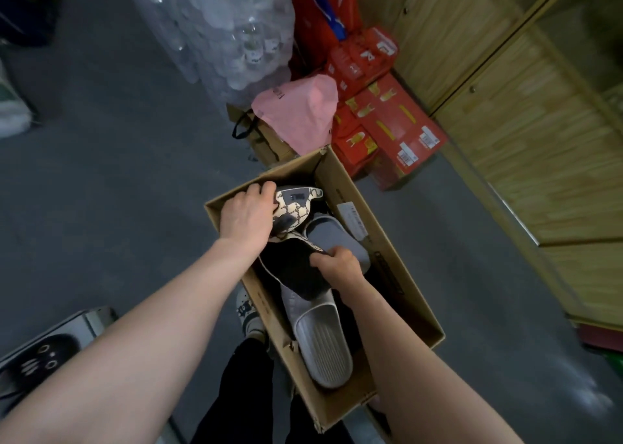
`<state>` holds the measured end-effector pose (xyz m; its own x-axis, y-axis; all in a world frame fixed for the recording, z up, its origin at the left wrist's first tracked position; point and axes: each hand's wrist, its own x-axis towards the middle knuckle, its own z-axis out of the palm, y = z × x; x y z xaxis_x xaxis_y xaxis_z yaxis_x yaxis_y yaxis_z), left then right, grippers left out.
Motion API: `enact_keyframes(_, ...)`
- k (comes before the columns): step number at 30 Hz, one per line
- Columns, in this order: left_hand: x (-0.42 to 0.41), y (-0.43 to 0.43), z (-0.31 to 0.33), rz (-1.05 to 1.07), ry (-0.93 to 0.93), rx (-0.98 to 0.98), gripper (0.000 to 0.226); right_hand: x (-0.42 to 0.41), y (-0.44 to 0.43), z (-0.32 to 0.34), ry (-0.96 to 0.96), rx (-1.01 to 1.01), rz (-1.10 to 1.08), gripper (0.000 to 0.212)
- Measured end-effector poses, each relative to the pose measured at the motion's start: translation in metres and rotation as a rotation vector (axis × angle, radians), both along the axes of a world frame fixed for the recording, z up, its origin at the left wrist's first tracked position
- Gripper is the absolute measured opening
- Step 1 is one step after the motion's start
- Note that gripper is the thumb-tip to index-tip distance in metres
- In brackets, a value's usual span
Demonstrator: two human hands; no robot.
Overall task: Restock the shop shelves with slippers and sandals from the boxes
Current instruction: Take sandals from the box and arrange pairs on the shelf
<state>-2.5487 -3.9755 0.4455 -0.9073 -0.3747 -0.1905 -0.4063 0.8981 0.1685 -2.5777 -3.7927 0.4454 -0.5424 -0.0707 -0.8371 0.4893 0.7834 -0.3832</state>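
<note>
The open cardboard box point(387, 241) sits just below the middle of my view, its long axis running from about 11 o'clock to 5 o'clock, and the slippers are all inside it. At the box's 11 o'clock end, my left hand point(247, 214) has its fingers curled over the edge of a beige slipper with a dark monogram pattern point(296, 204), holding it firmly. Just toward 5 o'clock from it, my right hand point(338, 265) pinches the rim of a dark slipper point(290, 268) with a patterned trim, fingers closed tight on it. This one lies partly over a pale grey ribbed slide point(320, 339) that points toward the box's 5 o'clock end. A darker grey slide point(337, 238) lies against the box's 3 o'clock wall, just beside my right hand, below a white label point(354, 221) stuck on that wall. Outside the box, a pink bag point(300, 110) lies at 12 o'clock, touching its far corner as far as I can tell. Red cartons point(394, 120) are stacked at 1 o'clock, with shrink-wrapped clear bottles point(229, 29) beyond at 11 o'clock. A wooden cabinet point(505, 89) fills the 2 to 3 o'clock side. At 8 o'clock, a black slipper with a cartoon face point(43, 356) rests on a pale surface above the grey floor point(118, 157).
</note>
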Motion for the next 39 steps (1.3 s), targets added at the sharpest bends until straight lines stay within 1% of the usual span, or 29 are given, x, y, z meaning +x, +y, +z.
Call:
enact_keyframes(2, 0.005, 0.004, 0.018, 0.081, 0.052, 0.029, 0.033, 0.0, 0.009, 0.012, 0.032, -0.011, -0.021, 0.016)
enact_keyframes(4, 0.013, 0.011, 0.033, 0.226, 0.097, 0.083, 0.032, 0.0, 0.02, 0.026, 0.071, -0.034, -0.067, 0.013)
enact_keyframes(6, 0.023, 0.018, 0.045, 0.447, 0.093, 0.208, 0.031, -0.003, 0.032, 0.039, 0.087, -0.063, -0.144, 0.012)
enact_keyframes(7, 0.028, 0.023, 0.047, 0.582, 0.071, 0.294, 0.032, -0.004, 0.037, 0.045, 0.096, -0.066, -0.179, 0.016)
enact_keyframes(9, 0.04, 0.034, 0.046, 0.828, 0.043, 0.49, 0.033, -0.007, 0.049, 0.058, 0.125, -0.043, -0.185, 0.027)
enact_keyframes(10, 0.045, 0.04, 0.041, 0.94, 0.06, 0.613, 0.033, -0.008, 0.056, 0.064, 0.149, -0.03, -0.179, 0.031)
enact_keyframes(11, 0.05, 0.046, 0.036, 1.057, 0.096, 0.745, 0.034, -0.008, 0.063, 0.069, 0.165, -0.023, -0.18, 0.036)
enact_keyframes(13, 0.061, 0.06, 0.025, 1.284, 0.218, 1.107, 0.033, -0.009, 0.078, 0.076, 0.198, -0.025, -0.213, 0.04)
enact_keyframes(14, 0.068, 0.068, 0.02, 1.365, 0.262, 1.25, 0.032, -0.009, 0.085, 0.079, 0.227, -0.027, -0.241, 0.04)
enact_keyframes(15, 0.074, 0.077, 0.017, 1.394, 0.27, 1.33, 0.032, -0.009, 0.092, 0.082, 0.267, -0.027, -0.268, 0.041)
enact_keyframes(18, 0.094, 0.111, 0.012, 1.321, 0.168, 1.335, 0.027, -0.007, 0.108, 0.091, 0.436, -0.02, -0.322, 0.038)
enact_keyframes(21, 0.113, 0.142, 0.01, 1.207, -0.018, 1.34, 0.035, -0.007, 0.12, 0.101, 0.568, -0.076, -0.387, 0.034)
enact_keyframes(22, 0.117, 0.148, 0.008, 1.144, -0.076, 1.294, 0.035, -0.009, 0.124, 0.103, 0.581, -0.113, -0.407, 0.032)
enact_keyframes(24, 0.119, 0.157, 0.009, 0.997, -0.151, 1.135, 0.033, -0.012, 0.129, 0.107, 0.567, -0.214, -0.449, 0.032)
enact_keyframes(26, 0.113, 0.158, 0.019, 0.908, -0.111, 0.97, 0.038, -0.016, 0.133, 0.111, 0.525, -0.311, -0.477, 0.035)
enact_keyframes(27, 0.109, 0.156, 0.026, 0.901, -0.038, 0.933, 0.043, -0.018, 0.133, 0.113, 0.506, -0.351, -0.475, 0.038)
enact_keyframes(29, 0.102, 0.145, 0.042, 0.899, 0.179, 0.891, 0.051, -0.021, 0.132, 0.118, 0.464, -0.419, -0.45, 0.041)
enact_keyframes(31, 0.096, 0.13, 0.06, 0.844, 0.366, 0.848, 0.051, -0.024, 0.129, 0.123, 0.403, -0.47, -0.415, 0.042)
enact_keyframes(32, 0.094, 0.122, 0.068, 0.821, 0.42, 0.841, 0.05, -0.026, 0.127, 0.125, 0.366, -0.497, -0.396, 0.042)
enact_keyframes(34, 0.093, 0.106, 0.079, 0.795, 0.432, 0.876, 0.046, -0.029, 0.123, 0.127, 0.271, -0.546, -0.36, 0.044)
enact_keyframes(36, 0.097, 0.093, 0.083, 0.78, 0.384, 0.95, 0.044, -0.032, 0.119, 0.129, 0.188, -0.558, -0.348, 0.045)
enact_keyframes(39, 0.114, 0.078, 0.086, 0.746, 0.273, 1.004, 0.056, -0.038, 0.115, 0.129, 0.128, -0.562, -0.384, 0.047)
